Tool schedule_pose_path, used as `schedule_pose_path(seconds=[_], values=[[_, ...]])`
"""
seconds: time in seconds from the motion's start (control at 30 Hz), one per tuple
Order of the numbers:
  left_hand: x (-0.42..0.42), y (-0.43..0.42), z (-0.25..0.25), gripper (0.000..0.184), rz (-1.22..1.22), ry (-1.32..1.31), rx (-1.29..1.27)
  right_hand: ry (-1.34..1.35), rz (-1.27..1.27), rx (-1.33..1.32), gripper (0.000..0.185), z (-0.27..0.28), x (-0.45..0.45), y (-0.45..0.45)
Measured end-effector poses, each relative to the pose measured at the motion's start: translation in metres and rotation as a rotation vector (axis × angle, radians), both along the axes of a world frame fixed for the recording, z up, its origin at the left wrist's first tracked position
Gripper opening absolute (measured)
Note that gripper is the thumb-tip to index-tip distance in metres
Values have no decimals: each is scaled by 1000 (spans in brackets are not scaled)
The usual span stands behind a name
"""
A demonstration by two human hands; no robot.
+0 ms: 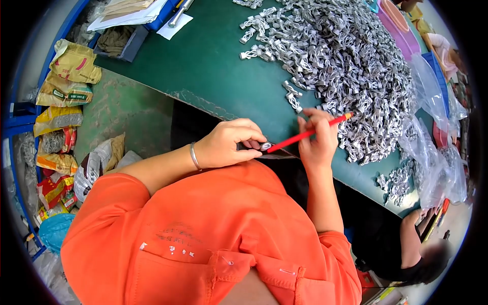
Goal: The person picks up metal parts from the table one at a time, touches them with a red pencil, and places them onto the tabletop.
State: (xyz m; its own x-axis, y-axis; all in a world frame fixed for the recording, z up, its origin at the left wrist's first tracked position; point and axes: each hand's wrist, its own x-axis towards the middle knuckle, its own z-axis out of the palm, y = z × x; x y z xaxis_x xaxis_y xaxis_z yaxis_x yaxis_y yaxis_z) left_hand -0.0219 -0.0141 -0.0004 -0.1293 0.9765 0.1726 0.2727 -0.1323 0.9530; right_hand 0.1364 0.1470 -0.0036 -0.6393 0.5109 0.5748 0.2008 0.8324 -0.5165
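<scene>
**Pinched on one side, steered from the other**

Through the head camera, I have the fingers of the left hand (223, 144) closed on one small silver piece (265, 146), its end poking out beyond the fingertips. The right hand (319, 138) grips a slim red rod (287, 143) partway along, sloped so its lower end meets the piece; I cannot tell whether they touch. I judge the left pinch keeps the piece steady, the looser right grip leaving room to steer.

Both hands work at the near edge of the green table (203, 61), likely for closeness to the body. Just beyond the right hand spreads a big heap (351, 61) of similar pieces, which would block any reach straight ahead; a smaller cluster (396, 183) lies to its right. Clear plastic bags (427, 157) crowd that side, with a co-worker (406, 249) close by. Far left stands a grey box (133, 47).
</scene>
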Motion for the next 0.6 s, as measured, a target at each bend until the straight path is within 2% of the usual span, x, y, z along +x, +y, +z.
schedule_pose_path(seconds=[0.03,0.13,0.27,0.33,0.4,0.47,0.6], values=[[2,0,-3,18,7,-25,-63,-70,-6,101,28,4,-5,4],[3,1,-1,17,22,-62,-162,-188,8,126,24,-4,-9,9],[2,4,-4,18,54,-36,-184,-99,15,19,22,-9,-6,7],[2,6,-5,20,72,-131,-210,175,46,-734,22,-5,-6,-4],[3,8,-5,23,91,-227,-240,257,112,-1156,21,8,1,-7],[4,15,-5,28,118,-629,-245,302,145,-1393,21,11,4,-10],[2,24,8,31,123,-729,-237,336,207,-1477,21,11,6,-18]])
